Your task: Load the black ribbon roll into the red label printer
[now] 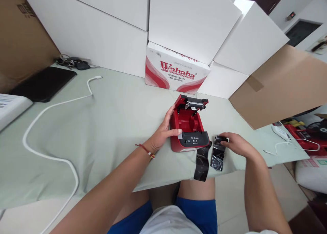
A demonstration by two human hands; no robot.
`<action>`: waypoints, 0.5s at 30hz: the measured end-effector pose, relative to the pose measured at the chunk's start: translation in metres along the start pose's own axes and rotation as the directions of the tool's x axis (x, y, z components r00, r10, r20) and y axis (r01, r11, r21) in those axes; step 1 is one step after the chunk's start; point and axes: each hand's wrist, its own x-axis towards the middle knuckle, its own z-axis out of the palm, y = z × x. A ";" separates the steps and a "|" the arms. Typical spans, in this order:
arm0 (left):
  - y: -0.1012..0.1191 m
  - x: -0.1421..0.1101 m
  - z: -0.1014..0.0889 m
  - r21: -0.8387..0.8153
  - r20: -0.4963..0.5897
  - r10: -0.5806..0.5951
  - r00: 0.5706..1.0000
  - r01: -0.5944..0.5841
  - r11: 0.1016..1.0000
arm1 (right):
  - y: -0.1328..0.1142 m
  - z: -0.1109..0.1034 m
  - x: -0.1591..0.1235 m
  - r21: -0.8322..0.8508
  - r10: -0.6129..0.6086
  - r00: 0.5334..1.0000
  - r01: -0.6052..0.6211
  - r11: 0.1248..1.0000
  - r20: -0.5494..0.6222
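A small red label printer (pixel 187 123) stands on the cloth-covered table with its lid raised and its inside showing. My left hand (pixel 167 128) grips its left side, with the thumb over the front edge by the black button panel (pixel 194 139). Right of the printer, my right hand (pixel 233 143) pinches the end of a roll of black ribbon (pixel 219 142). Shiny black film (pixel 218 159) hangs down from that roll. Another strip of black film (pixel 202 164) lies at the printer's front and droops over the table edge.
Behind the printer stands a Wahaha water carton (pixel 176 70) among stacked white boxes (pixel 191 19). A white cable (pixel 46 155) winds over the left of the table (pixel 114 108). Keys (pixel 74 62) and a black flat device (pixel 46 82) lie at the back left. Cardboard (pixel 283 87) leans at right.
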 end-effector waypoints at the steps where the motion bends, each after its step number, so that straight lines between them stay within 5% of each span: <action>1: -0.001 0.000 0.000 0.008 -0.006 0.002 1.000 -0.002 1.000 | -0.005 0.010 0.003 -0.011 0.003 0.999 -0.003 1.000 -0.035; 8: 0.002 0.000 0.001 -0.005 0.020 0.013 1.000 -0.013 1.000 | -0.050 0.054 0.003 0.001 -0.109 0.990 0.110 0.994 0.086; 11: 0.005 -0.001 0.002 -0.006 0.005 -0.010 1.000 0.010 1.000 | -0.064 0.030 -0.009 0.024 -0.183 0.953 0.183 0.983 0.240; 13: 0.007 -0.002 0.003 -0.009 0.005 -0.023 1.000 0.023 1.000 | -0.072 -0.003 -0.020 0.128 -0.291 0.857 0.261 0.957 0.425; 15: 0.008 -0.002 0.004 -0.012 0.008 -0.023 1.000 0.023 1.000 | -0.083 -0.036 -0.028 0.273 -0.410 0.783 0.313 0.910 0.468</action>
